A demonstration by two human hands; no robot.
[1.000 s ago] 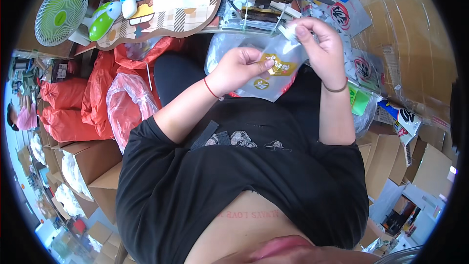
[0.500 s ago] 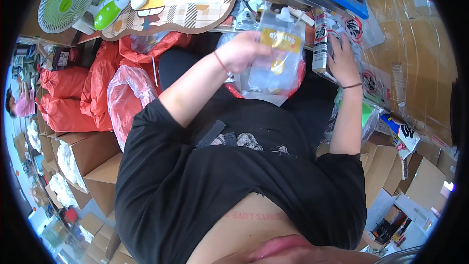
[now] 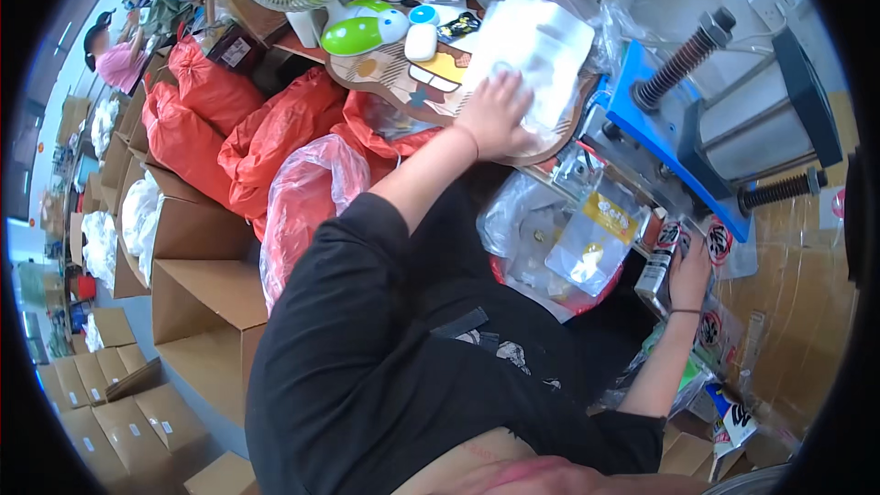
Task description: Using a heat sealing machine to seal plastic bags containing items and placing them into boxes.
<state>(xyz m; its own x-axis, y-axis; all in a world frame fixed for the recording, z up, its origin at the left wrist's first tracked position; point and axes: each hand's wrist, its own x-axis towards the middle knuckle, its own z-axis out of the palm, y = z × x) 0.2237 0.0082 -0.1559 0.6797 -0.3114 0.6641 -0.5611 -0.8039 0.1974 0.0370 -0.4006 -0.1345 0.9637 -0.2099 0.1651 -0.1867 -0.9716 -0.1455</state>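
In the upper middle of the frame, the left hand (image 3: 495, 119) rested with fingers spread loosely on smooth, flat white sheets (image 3: 550, 41), over a wavy-edged plaid mat (image 3: 399, 96). At the right, the right hand (image 3: 689, 280) lay against glossy printed packs (image 3: 656, 268); whether its fingers gripped one could not be told. Right of centre, a flat, translucent rectangular pouch (image 3: 579, 247) with a gold panel lay on crinkled clear plastic (image 3: 504, 211).
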